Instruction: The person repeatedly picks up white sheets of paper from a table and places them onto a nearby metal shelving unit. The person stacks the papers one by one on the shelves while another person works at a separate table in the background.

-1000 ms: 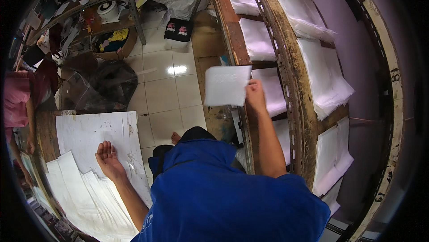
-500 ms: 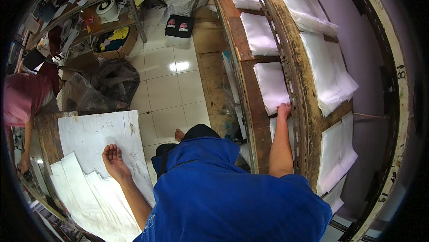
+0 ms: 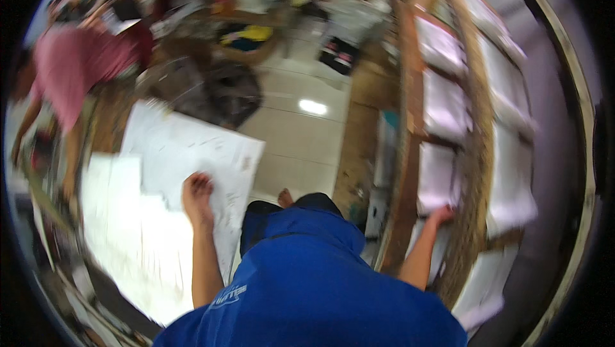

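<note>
My left hand (image 3: 199, 194) is over a white board (image 3: 186, 135) on the left table, palm up with loosely bent fingers and nothing in it. Beside it, fanned-out white sheets (image 3: 122, 219) cover the near part of the board. On the right, my arm reaches to the shelf, where my right hand (image 3: 442, 214) touches the near edge of a stack of whitish, thin sheets (image 3: 437, 177). Its fingers look closed there, though blur hides what is between them.
More stacks of pale sheets (image 3: 445, 107) fill the wooden rack (image 3: 413, 103) on the right, split by a perforated metal strip. A person in a pink top (image 3: 77, 65) bends over at the far left. A dark plastic bag (image 3: 234, 90) and a black folded garment (image 3: 338, 55) lie on the tiled floor.
My view has swung, so the table, rack and floor appear shifted to the right and blurred. The right hand stays at the same stack's edge; the left remains over the board.
</note>
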Tool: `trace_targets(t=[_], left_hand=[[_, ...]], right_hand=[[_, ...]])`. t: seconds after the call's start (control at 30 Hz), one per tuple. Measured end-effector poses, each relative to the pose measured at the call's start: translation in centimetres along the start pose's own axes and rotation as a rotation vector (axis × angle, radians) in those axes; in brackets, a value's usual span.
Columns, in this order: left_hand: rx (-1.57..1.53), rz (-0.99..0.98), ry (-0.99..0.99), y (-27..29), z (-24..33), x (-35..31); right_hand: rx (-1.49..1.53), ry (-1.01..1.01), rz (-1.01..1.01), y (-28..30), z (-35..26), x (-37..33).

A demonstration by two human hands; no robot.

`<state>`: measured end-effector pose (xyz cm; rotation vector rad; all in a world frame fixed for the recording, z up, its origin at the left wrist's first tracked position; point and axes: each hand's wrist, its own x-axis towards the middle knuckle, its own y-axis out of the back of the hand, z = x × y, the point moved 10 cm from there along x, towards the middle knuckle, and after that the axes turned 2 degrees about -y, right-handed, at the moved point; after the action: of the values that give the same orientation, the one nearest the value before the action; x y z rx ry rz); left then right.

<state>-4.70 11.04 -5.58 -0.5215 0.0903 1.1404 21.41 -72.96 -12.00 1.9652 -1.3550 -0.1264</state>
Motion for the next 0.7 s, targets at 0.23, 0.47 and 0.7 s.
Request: trace_targets(t=[0.23,0.47,0.7], left_hand=[[0.181,-0.105,-0.156,-1.8,4.1,-0.9],[0.546,0.053,-0.418,2.1,10.6,-2.9],[1.069,0.199,-0.617,5.7,13.8,-5.3]], right_hand=[[0.237,0.451,-0.526,-7.1,-15.0,-11.8],[0.387,0.557,-1.337,-12.8,-24.5,-33.5],[0.281,0.633,-1.84,-12.6,-25.1,-46.5]])
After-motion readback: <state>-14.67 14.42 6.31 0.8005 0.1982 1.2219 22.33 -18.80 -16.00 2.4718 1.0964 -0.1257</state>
